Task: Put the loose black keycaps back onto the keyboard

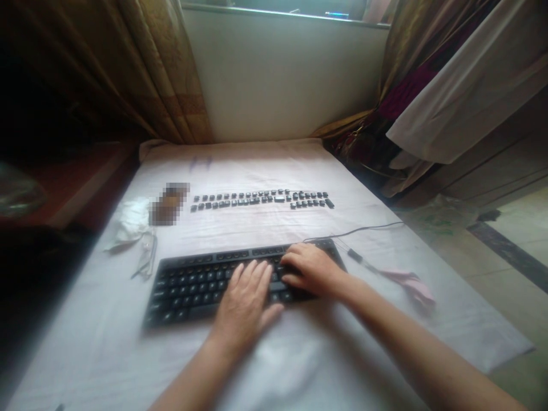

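Observation:
A black keyboard (201, 285) lies at a slight slant on the white cloth. My left hand (246, 297) rests flat over its middle, fingers stretched out and thumb apart, covering some keys. Over the keyboard's right part is my right hand (310, 268), its fingers bent down onto the keys with a gap between thumb and forefinger; I see nothing held in it. Beyond the keyboard, loose dark keycaps (279, 198) are laid out in rows. Keys under both hands are hidden.
The keyboard's cable (359, 229) runs off to the right. A slim tool with a dark part (354, 255) and a pink cloth (409, 285) lie right of the keyboard. At left are a crumpled white cloth (128, 222) and a blurred-out brown item (170, 204). Curtains (162, 74) hang behind.

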Tool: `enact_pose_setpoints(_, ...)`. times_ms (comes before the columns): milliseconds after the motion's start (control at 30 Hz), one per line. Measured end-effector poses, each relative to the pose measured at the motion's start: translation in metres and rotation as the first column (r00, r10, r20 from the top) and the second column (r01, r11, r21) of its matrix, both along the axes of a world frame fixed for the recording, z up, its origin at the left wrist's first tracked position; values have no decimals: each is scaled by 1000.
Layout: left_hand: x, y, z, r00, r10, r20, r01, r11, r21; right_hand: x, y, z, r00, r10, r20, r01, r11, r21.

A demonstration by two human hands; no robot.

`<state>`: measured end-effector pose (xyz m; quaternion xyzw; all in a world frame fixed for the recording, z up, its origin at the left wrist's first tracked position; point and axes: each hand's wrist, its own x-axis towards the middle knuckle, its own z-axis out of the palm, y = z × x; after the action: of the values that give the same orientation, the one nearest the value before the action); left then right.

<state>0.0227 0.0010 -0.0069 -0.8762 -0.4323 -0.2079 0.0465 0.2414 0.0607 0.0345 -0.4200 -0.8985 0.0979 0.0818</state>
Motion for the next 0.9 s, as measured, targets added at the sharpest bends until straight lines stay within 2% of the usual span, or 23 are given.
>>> enact_pose_setpoints(200, 0, -2, 3, 1000, -3, 6, 4, 999, -36, -4, -1, 5, 996, -31, 83, 32, 999, -11)
enact_pose_setpoints(467, 0, -3, 4, 998, -68, -6, 68, 997, -28, -13, 0, 23, 956, 102, 273, -104, 995, -9)
enact_pose_setpoints(567, 0, -3, 3, 997, -77, -6, 77, 997, -25, -17, 0, 22, 949, 88, 302, -91, 996, -5)
enact_pose_setpoints(633, -1, -4, 4, 997, -81, -1, 81, 996, -24, -14, -4, 16, 967, 48, 250, -50, 999, -1)
enact_pose_setpoints(733, -1, -4, 5, 996, -92, 1, 92, 996, -23, -6, -11, 4, 998, -33, 53, 34, 999, -16)
enact_pose_setpoints(833, -2, -5, 5, 996, -91, 1, 91, 996, -16, 0, -16, -5, 988, -108, -114, 102, 993, -50)
enact_pose_setpoints(900, -2, -5, 5, 996, -87, 2, 87, 996, -11, 0, -17, -8, 977, -150, -154, 141, 988, -69)
